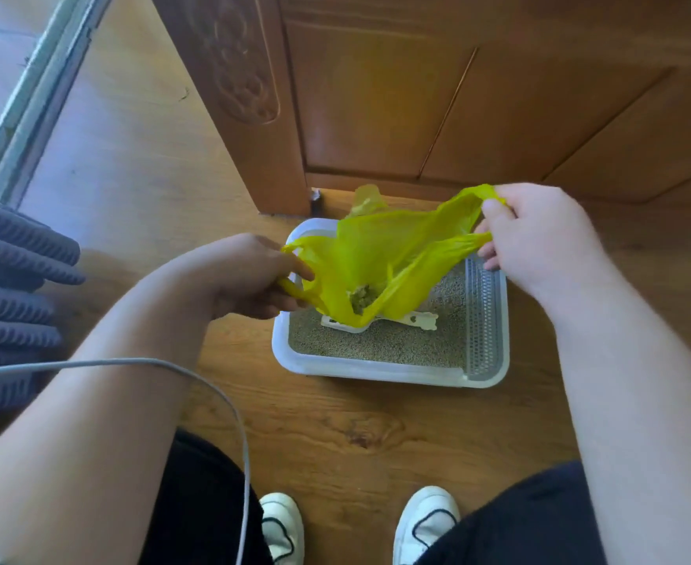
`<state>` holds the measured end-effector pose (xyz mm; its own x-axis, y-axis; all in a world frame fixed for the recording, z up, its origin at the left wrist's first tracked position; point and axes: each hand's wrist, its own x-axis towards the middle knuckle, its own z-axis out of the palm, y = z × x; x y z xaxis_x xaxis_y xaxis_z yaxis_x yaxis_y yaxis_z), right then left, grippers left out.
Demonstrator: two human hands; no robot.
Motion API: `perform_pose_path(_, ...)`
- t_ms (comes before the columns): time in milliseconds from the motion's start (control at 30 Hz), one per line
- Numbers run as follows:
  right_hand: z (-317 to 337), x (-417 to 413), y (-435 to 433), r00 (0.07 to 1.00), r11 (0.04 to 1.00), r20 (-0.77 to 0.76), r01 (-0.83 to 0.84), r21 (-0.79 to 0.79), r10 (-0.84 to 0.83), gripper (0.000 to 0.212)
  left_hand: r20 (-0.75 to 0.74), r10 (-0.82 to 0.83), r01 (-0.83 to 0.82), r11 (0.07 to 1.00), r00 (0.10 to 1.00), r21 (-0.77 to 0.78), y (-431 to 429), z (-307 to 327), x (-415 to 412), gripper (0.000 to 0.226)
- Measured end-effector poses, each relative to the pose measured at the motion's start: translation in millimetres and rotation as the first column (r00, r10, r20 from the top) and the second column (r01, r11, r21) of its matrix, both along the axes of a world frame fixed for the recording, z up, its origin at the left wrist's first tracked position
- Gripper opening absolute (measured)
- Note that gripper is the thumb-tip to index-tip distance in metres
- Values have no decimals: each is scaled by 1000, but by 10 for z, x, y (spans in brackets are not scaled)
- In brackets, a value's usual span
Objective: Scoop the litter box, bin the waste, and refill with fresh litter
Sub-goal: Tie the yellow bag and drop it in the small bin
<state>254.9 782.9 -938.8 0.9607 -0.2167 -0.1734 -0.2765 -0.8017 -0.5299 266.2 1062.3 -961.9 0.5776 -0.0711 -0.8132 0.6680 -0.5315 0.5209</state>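
A white litter box (380, 371) sits on the wooden floor, filled with grey-beige litter (380, 344). A perforated grey grate (483, 316) runs along its right side. Above the box hangs a yellow plastic bag (393, 254) with a clump of waste (362, 297) showing through its bottom. My left hand (250, 275) grips the bag's left handle. My right hand (539, 234) pinches the right handles and stretches the bag open. A white scoop (413, 320) lies on the litter, partly hidden under the bag.
A carved wooden door (417, 95) stands just behind the box. A grey ribbed fabric (9, 303) lies at the left, and a grey cable (229, 405) loops over my left forearm. My white shoes (425, 519) are on the floor near the box.
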Motion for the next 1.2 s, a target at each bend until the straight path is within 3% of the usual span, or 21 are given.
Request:
perform_pose_path(100,7,-27,81,997,999,63,-35,25,33,23,-16,186,-184,951,982,-249,-60,49,49,22)
perform_pose_path(233,63,-122,34,992,996,126,-37,84,26,31,-56,325,-322,875,944,-362,-49,152,101,23)
perform_pose_path(367,140,-146,60,974,989,225,-32,148,-2,33,76,304,-282,934,950,-220,-90,102,117,13)
perform_pose_path(500,195,-182,92,950,982,310,-87,169,31,32,259,148,-197,964,955,179,-12,-10,162,18)
perform_pose_path(533,194,-186,84,945,986,325,-96,133,48,32,299,144,-210,957,943,201,41,-27,185,18)
perform_pose_path(600,161,-180,34,943,992,327,-92,80,61,33,291,342,-356,934,894,-3,92,-33,214,35)
perform_pose_path(667,184,-171,0,981,990,184,-78,113,57,33,220,536,-470,833,815,-290,49,15,211,41)
perform_pose_path(700,204,-173,10,994,983,27,-104,152,101,32,203,580,-473,784,789,-401,0,32,210,37)
perform_pose_path(767,274,-211,110,906,934,-305,-203,294,293,30,203,596,-420,730,777,-539,-99,38,207,28)
perform_pose_path(800,305,-234,169,852,895,-366,-230,381,375,28,209,577,-378,726,789,-575,-159,58,195,26)
perform_pose_path(867,340,-259,278,840,817,-314,-233,527,442,26,235,504,-268,734,831,-624,-276,65,156,25)
perform_pose_path(967,357,-259,348,908,689,-162,-168,705,387,26,219,372,-118,700,902,-705,-533,76,43,25)
perform_pose_path(1067,309,-202,327,960,601,-16,-161,783,278,25,323,232,18,786,917,-617,-713,10,-35,23)
perform_pose_path(1133,247,-172,277,972,656,90,-213,724,217,26,321,206,33,795,924,-606,-742,-2,-49,19)
perform_pose_path(1200,153,-140,209,970,811,171,-241,533,176,25,299,201,37,773,933,-634,-727,20,-38,20)
